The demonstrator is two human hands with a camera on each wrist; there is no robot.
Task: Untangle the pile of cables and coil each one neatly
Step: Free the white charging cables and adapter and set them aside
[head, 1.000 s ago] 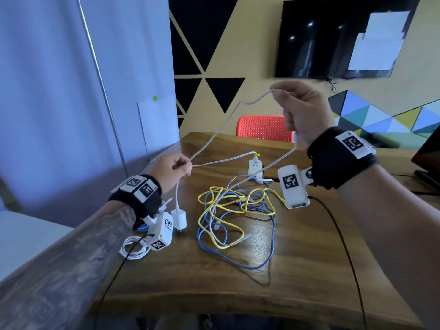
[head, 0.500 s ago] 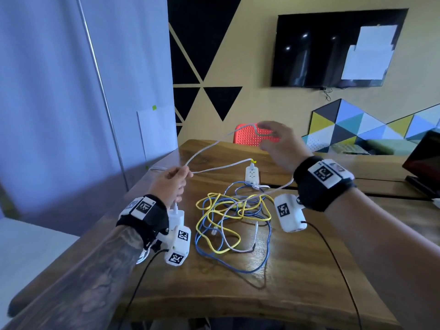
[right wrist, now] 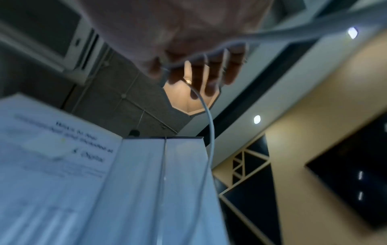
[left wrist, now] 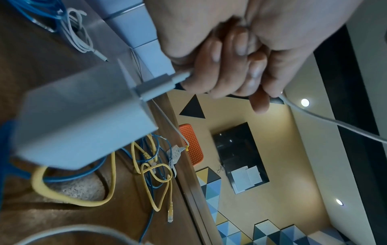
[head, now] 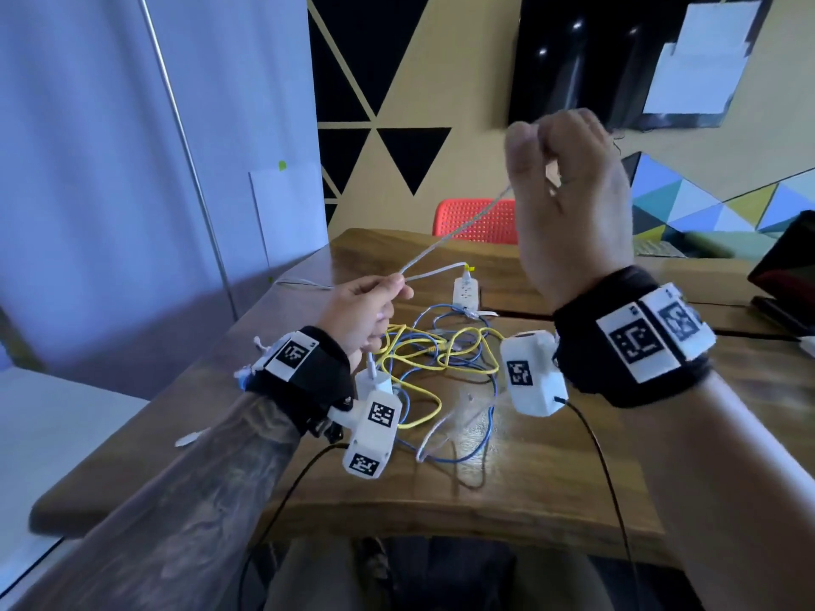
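A thin white cable runs taut through the air between both hands. My left hand pinches it low over the table's left side; its fingers curl round the cable, and a white charger block hangs below the wrist. My right hand is raised high, its fingers curled round the same cable. Under the hands a tangle of yellow cable and blue cable lies on the wooden table, with a loose white end in it.
A white power strip sits behind the tangle. More coiled white and blue cable lies near the left wrist. A red chair stands beyond the far edge, and a dark laptop-like object sits at the right. Black wrist-camera leads trail off the near edge.
My right hand, which had dropped toward the table half a second ago, has risen high again, drawing the white cable taut. The left hand has stayed low, still pinching it.
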